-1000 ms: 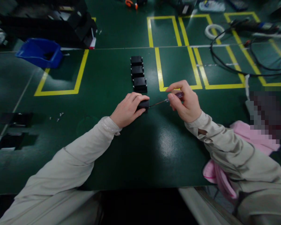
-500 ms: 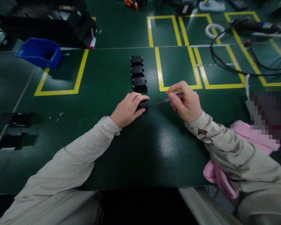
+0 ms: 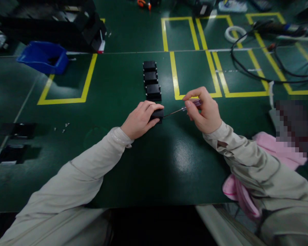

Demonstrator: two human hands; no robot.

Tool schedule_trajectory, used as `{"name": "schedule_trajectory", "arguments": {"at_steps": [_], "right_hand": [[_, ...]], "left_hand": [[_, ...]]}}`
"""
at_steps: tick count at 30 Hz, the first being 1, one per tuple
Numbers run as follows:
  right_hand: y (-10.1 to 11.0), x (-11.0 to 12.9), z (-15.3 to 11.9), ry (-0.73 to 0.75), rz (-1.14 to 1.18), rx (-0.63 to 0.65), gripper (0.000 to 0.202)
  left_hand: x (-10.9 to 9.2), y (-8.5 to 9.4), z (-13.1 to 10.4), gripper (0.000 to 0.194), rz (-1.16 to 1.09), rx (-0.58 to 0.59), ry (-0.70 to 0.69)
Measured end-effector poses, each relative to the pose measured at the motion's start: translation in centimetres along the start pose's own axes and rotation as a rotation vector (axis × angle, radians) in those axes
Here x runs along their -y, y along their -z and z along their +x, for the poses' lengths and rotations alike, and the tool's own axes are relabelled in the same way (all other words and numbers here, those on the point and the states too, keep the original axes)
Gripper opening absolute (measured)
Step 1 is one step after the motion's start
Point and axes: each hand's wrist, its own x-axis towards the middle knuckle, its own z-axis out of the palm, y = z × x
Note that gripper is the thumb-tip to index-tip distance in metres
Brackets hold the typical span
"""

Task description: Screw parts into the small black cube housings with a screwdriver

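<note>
A small black block (image 3: 158, 114) lies on the green table, gripped between the thumb and fingers of my left hand (image 3: 141, 119), which cover its left part. My right hand (image 3: 204, 110) is closed on the handle of a screwdriver (image 3: 182, 109). The screwdriver slants down to the left, and its tip meets the right side of the block. Just beyond the block stand three similar black blocks in a column, the nearest (image 3: 153, 90) close to my left fingertips. Small shiny screws show at their sides.
Loose screws (image 3: 67, 125) and black parts (image 3: 22, 130) lie at the left. A blue bin (image 3: 43, 58) stands behind them, beside a black rack. A tape roll (image 3: 235, 34) and cable lie back right, a pink cloth (image 3: 277, 150) by my right sleeve.
The fingers of my right hand have shifted slightly on the screwdriver handle. My left hand and the block have stayed where they were.
</note>
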Motion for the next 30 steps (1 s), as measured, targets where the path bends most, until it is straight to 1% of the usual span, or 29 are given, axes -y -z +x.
{"name": "schedule_trajectory", "arguments": {"at_steps": [4,11,18,25,30], "right_hand": [[0.02,-0.09,-0.02,-0.002,0.008,0.005,0.025],[0.16,0.26,0.15,0.017,-0.005,0.009,0.017],[0.03,-0.05,-0.04,0.0,0.008,0.008,0.023],[0.12,0.19,0.09,0.013,-0.004,0.01,0.018],[0.0,-0.06,0.06,0.006,0.02,0.004,0.023]], "left_hand": [[0.05,-0.02,0.0,0.038,0.008,-0.004,-0.005],[-0.06,0.06,0.0,0.038,0.016,-0.005,-0.005],[-0.07,0.04,0.02,0.038,0.012,-0.006,-0.006],[-0.08,0.05,0.01,0.038,0.014,-0.007,-0.003],[-0.11,0.11,0.1,0.037,0.003,-0.003,0.007]]}}
